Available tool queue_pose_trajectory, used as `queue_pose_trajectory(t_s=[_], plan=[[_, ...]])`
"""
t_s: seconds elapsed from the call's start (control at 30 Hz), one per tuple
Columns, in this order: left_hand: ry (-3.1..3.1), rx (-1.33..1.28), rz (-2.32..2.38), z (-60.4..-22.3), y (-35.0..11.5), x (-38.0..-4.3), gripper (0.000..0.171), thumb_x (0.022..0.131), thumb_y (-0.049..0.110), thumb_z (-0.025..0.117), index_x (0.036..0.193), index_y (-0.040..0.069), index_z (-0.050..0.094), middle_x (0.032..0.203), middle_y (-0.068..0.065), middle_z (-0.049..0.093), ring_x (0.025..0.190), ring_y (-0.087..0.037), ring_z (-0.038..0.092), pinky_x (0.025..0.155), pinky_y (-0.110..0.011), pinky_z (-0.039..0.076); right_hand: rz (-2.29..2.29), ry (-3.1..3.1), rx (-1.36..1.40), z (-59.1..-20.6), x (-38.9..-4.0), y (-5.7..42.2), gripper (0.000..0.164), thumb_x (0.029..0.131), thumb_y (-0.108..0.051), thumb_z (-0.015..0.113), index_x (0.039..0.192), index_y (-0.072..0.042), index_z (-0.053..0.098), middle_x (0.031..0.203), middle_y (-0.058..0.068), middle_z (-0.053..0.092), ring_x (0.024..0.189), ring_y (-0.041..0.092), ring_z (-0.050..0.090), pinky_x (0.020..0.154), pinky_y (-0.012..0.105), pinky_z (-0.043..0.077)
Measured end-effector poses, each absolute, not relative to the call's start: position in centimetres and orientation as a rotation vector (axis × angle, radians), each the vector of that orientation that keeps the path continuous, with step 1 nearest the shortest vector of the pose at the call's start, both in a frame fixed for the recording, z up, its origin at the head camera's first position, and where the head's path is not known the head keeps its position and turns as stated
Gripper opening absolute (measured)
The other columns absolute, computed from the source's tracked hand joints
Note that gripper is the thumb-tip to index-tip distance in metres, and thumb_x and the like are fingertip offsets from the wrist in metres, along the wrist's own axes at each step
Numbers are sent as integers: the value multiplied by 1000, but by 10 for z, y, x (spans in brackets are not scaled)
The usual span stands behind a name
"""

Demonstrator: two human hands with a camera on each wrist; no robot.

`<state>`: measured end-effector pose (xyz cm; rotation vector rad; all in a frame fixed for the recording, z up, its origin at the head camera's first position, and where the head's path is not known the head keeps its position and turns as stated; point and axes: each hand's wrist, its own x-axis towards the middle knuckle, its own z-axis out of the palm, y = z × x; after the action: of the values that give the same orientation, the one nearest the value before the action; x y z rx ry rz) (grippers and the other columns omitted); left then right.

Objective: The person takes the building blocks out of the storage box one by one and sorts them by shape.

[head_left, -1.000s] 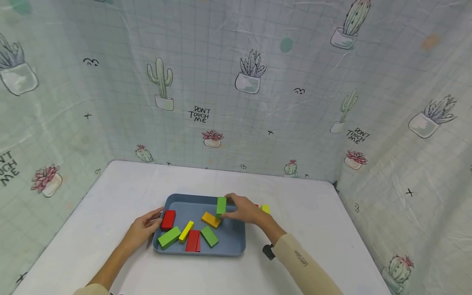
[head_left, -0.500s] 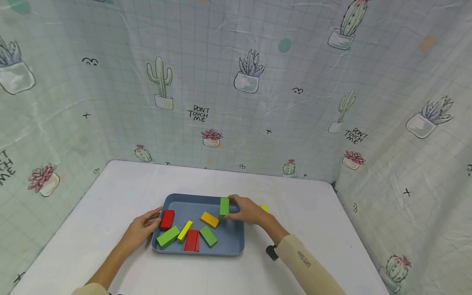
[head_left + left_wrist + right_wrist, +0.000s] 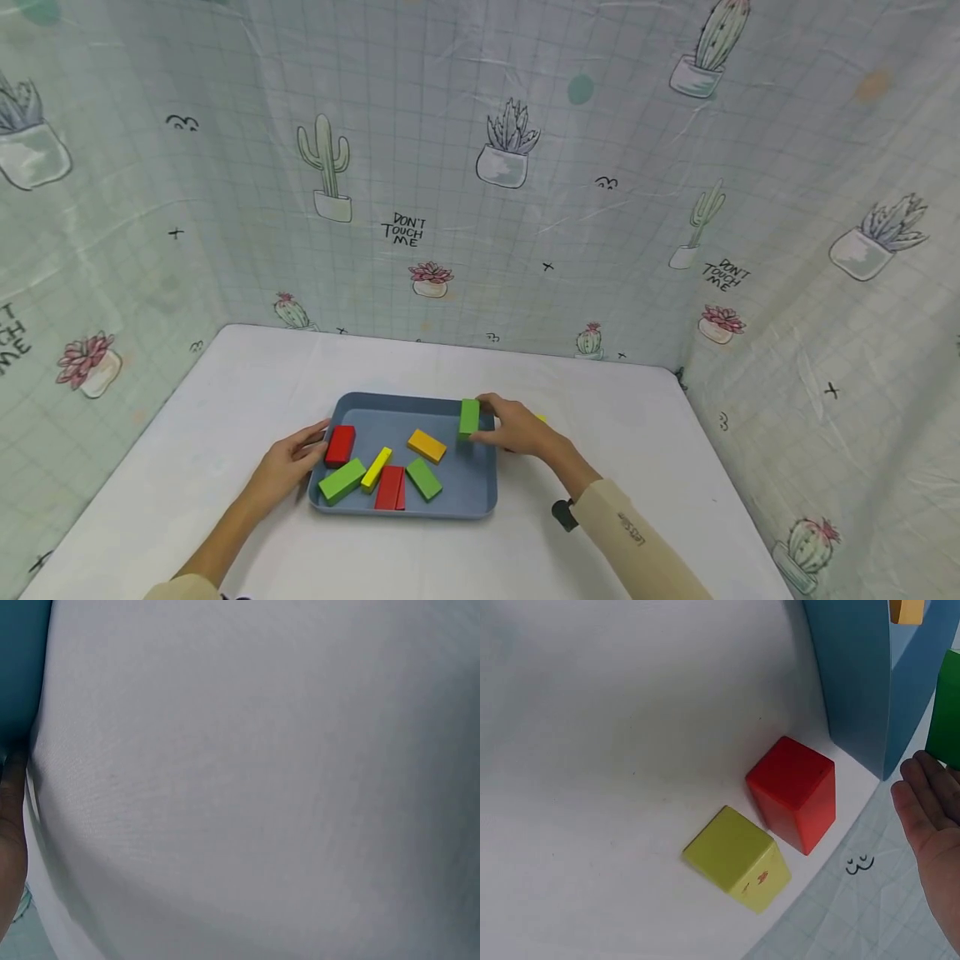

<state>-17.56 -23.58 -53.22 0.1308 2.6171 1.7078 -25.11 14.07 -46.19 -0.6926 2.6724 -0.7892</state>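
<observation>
A slate-blue tray [image 3: 465, 496] lies on the white table, several coloured blocks in it. My right hand [image 3: 517, 427] pinches a green block [image 3: 469, 418] between thumb and fingers, upright over the tray's back right part; whether its base touches the tray cannot be told. My left hand [image 3: 287, 462] rests against the tray's left rim, fingers fairly straight, close to a red block [image 3: 340, 446]. In the left wrist view only one finger [image 3: 12, 802] of that hand shows, at the tray's outer wall [image 3: 21, 667].
An orange block [image 3: 426, 446], a yellow block [image 3: 376, 471], a second red block [image 3: 389, 487] and two green blocks [image 3: 423, 479] lie inside the tray. Outside its right wall stand a red block [image 3: 791, 784] and a yellow block [image 3: 731, 851], mostly hidden by my hand in the head view.
My right hand has carried the green block rightward, from near the orange block to the tray's right rim. The left hand and the other blocks stay put.
</observation>
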Motion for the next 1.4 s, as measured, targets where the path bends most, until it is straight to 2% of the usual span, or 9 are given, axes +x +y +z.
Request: queue_pose_trajectory(t_s=[0.27,0.47,0.7,0.97,1.23,1.4], plan=[[2600,100,1717,-537,-236,-176,49,96,22,57,140,4,44,132,-23,50,115,-35,53,88,-26,49,-790,2676,-724,-465,-252,147,66,84,-40,70,135,-7,44,123,9,58,109,21,55,89,31,49],[2607,108,1714,-535,-236,-176,49,96,20,57,140,2,44,131,-24,50,114,-35,54,86,-22,49,-824,2662,-710,-467,-250,154,67,83,-41,71,134,-7,44,122,9,59,93,20,60,72,26,53],[2598,97,1717,-536,-237,-175,49,96,22,57,140,4,44,131,-23,50,115,-34,53,86,-22,49,-853,2691,-651,-463,-249,163,72,82,-42,71,137,-5,42,125,15,56,112,28,54,90,40,49],[2606,89,1716,-539,-236,-176,48,96,21,57,139,3,45,131,-23,51,115,-35,54,88,-29,50,-907,2695,-626,-458,-251,178,70,83,-36,72,136,-2,42,123,13,57,112,30,54,90,41,49],[2604,90,1712,-536,-236,-176,48,96,22,56,140,4,45,131,-22,51,115,-34,53,87,-21,48,-937,2713,-566,-456,-253,197,65,83,-35,72,135,-5,45,125,12,56,115,32,52,94,46,45],[2612,109,1705,-533,-237,-177,49,97,22,56,140,2,44,131,-23,51,116,-34,52,89,-22,47,-921,2726,-572,-456,-253,208,64,84,-34,71,134,-4,46,124,14,56,114,33,52,94,46,45]])
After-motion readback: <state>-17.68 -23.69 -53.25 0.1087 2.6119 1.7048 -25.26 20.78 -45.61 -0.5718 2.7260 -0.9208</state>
